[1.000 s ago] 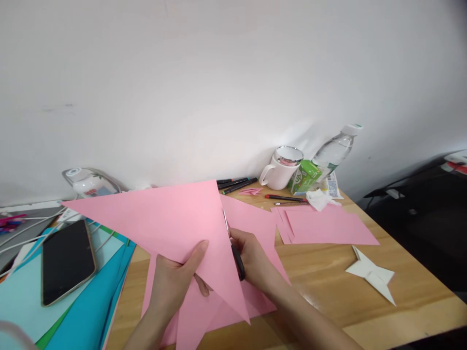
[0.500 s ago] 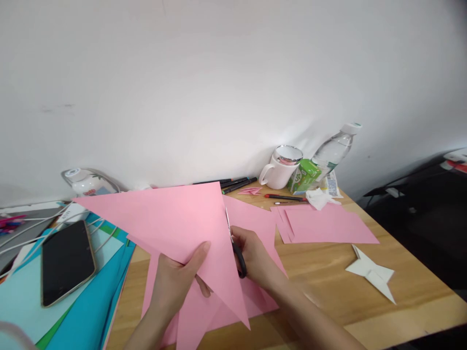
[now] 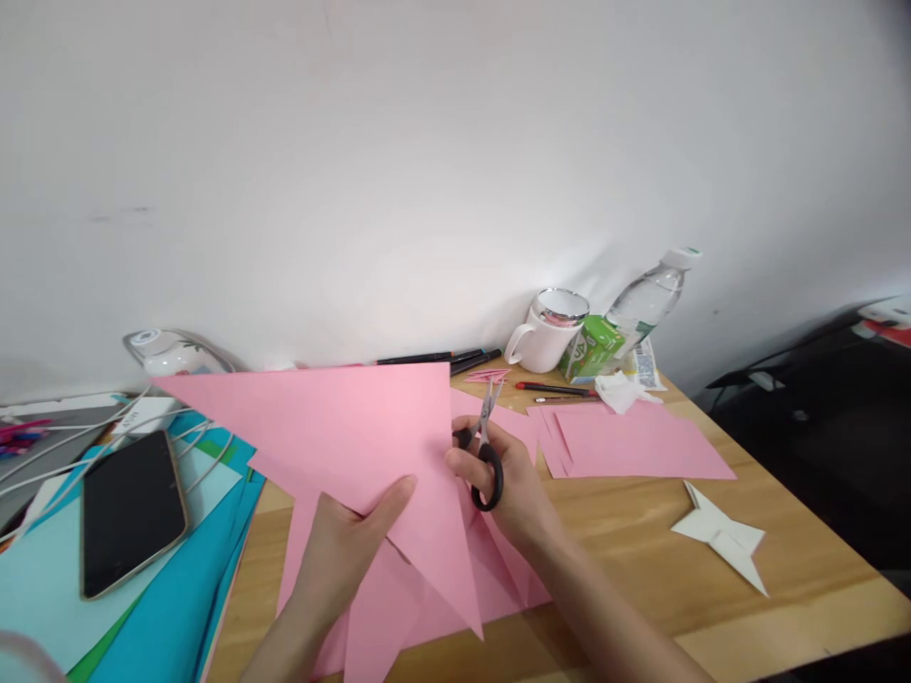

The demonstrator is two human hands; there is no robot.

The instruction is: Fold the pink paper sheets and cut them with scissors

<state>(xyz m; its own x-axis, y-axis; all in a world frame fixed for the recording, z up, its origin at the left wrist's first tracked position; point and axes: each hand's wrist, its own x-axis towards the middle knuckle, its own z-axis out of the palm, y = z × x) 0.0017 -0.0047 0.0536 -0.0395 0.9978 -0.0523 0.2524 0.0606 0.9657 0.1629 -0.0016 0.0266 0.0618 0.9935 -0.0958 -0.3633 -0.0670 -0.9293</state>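
My left hand [image 3: 356, 541] pinches a large folded sheet of pink paper [image 3: 334, 417], thumb on top and fingers hidden beneath. The sheet is held up in a triangle shape, one long point reaching left and another hanging down. At its right edge, my right hand [image 3: 509, 474] is closed around black-handled scissors [image 3: 488, 446]. Their blades point up and stand slightly apart, clear of the paper. More pink paper [image 3: 384, 626] lies on the table under both hands.
Pink sheets [image 3: 641, 441] and a folded white paper star [image 3: 722, 536] lie to the right. Behind stand a white mug [image 3: 545, 332], a green box [image 3: 592, 346] and a water bottle [image 3: 649, 299]. Pens [image 3: 413, 359] rest by the wall. A phone [image 3: 132, 512] lies on blue papers at left.
The scissors have come away from the paper's right edge, moving right and turning upright, with the blades parted. The pink sheet has shifted slightly right in my left hand.
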